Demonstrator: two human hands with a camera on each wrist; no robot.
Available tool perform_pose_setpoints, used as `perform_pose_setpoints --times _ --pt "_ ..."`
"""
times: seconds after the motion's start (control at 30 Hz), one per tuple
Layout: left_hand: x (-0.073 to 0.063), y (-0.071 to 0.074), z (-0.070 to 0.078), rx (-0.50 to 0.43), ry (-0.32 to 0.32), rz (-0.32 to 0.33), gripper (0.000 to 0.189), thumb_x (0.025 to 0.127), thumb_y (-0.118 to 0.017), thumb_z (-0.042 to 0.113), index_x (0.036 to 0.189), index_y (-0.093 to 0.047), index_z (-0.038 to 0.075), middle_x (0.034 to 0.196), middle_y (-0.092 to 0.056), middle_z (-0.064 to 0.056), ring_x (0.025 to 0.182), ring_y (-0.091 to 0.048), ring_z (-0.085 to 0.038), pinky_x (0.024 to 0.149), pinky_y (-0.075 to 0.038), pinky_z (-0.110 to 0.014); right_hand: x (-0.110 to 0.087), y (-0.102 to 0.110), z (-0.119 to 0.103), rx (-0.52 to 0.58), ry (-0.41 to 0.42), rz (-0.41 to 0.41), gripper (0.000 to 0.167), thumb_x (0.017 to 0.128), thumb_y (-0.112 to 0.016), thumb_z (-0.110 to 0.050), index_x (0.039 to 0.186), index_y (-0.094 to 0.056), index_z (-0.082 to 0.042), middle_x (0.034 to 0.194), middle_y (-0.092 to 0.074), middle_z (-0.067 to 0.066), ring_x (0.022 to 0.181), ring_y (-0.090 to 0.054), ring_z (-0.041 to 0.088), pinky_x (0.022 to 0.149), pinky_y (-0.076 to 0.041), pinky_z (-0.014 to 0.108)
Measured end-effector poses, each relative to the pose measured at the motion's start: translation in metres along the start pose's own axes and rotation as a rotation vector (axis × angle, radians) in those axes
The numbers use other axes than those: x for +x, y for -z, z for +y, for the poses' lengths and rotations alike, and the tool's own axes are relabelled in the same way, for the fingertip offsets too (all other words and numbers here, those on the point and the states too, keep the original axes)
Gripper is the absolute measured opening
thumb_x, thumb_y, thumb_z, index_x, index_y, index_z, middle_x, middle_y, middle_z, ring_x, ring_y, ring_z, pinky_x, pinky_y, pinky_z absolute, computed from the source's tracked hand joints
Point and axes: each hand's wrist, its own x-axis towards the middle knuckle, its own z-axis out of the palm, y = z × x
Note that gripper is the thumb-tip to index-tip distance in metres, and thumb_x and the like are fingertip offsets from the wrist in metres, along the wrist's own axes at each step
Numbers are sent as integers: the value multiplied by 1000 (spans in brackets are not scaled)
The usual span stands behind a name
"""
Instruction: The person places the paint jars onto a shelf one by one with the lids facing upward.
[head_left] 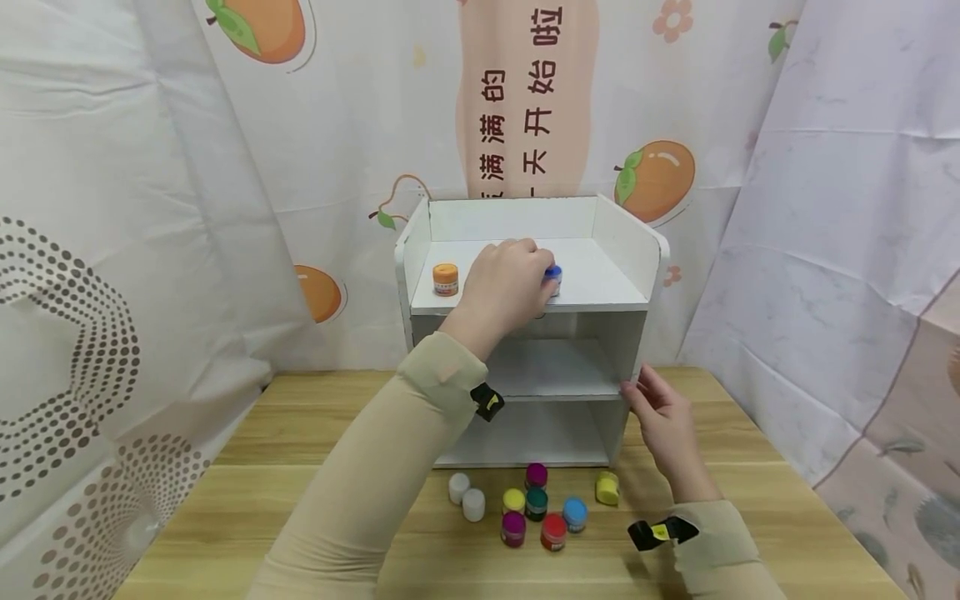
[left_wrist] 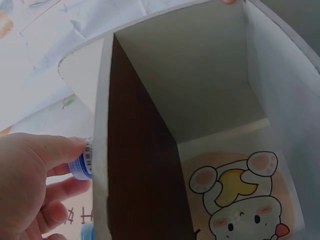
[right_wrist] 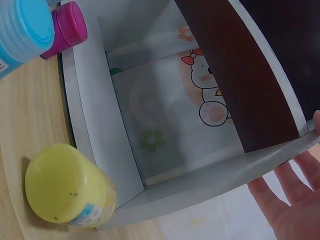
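White shelf (head_left: 617, 237), stiff & prob. fairly light, has R hand (head_left: 666, 425) gripping its side, thumb at the front edge, fingers along the outer face. Up top, L hand (head_left: 506, 283) has thumb & fingertips clamped on the blue jar (left_wrist: 80, 169), btwn them near the top tier's front; prob. light, hard plastic, a bit slippery, best held round its sides.

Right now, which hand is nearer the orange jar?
Left: the left hand is just right of the orange jar; the right hand is farther right and lower, touching the shelf unit.
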Motion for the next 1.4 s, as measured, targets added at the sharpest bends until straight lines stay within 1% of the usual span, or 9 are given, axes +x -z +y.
perform_pose_setpoints --times 0.13,0.2,0.3,0.4,0.53,0.63,0.87,1.17,1.4 --pt "0 0 -3 0 15 -22 23 102 -57 34 110 -75 22 107 -66 5 95 -61 -16 82 -50 -34 0 0 1 -1 -9 -8 47 103 -61 -13 149 -51 -5 140 -56 24 113 -59 0 85 -53 17" --pt "2 2 -5 -13 22 -31 23 101 -58 34 111 -75 23 107 -67 6 97 -61 -16 84 -50 -35 -1 0 1 -3 -13 -7 47 104 -61 -14 149 -51 -6 140 -56 23 113 -59 0 85 -53 17" --pt "4 5 -7 -34 24 -41 20 101 -60 33 108 -76 24 103 -67 8 95 -62 -15 83 -50 -35 -1 0 1 -11 -14 -4 47 104 -61 -15 149 -51 -6 140 -57 21 114 -59 0 85 -52 16" --pt "6 8 -8 -46 11 -63 18 101 -60 31 105 -77 26 99 -66 9 93 -61 -15 80 -49 -35 -1 0 2 -15 -12 -3 48 104 -61 -15 150 -51 -7 140 -57 20 114 -58 0 85 -52 16" --pt "8 9 -8 -33 -5 -99 18 101 -59 28 104 -77 26 98 -66 10 91 -61 -14 77 -47 -34 -1 0 2 -15 -12 -3 48 104 -61 -15 149 -51 -7 141 -56 21 114 -58 -1 85 -52 16" --pt "10 10 -7 -16 -10 -113 19 102 -59 26 105 -77 26 98 -66 9 89 -60 -15 75 -45 -32 -1 0 1 -13 -11 -4 48 104 -61 -15 150 -51 -7 142 -55 23 115 -58 -1 86 -52 16" --pt "16 9 -7 -13 -7 -115 20 102 -57 24 102 -77 26 96 -65 9 85 -59 -14 74 -44 -32 -2 0 1 -9 -9 -12 48 104 -60 -16 150 -50 -7 144 -53 23 116 -57 -1 87 -51 16" --pt "19 3 -4 8 8 -124 20 104 -58 27 110 -77 28 101 -67 9 90 -59 -14 77 -43 -32 -2 0 0 -18 -7 -15 48 104 -61 -16 150 -50 -7 143 -54 22 115 -57 -2 87 -51 15" --pt "19 1 -3 29 13 -122 21 104 -57 27 110 -77 29 100 -66 9 89 -58 -14 75 -42 -32 -1 0 2 -24 -7 -2 48 104 -61 -13 149 -50 -4 142 -55 25 113 -58 -3 86 -51 15"
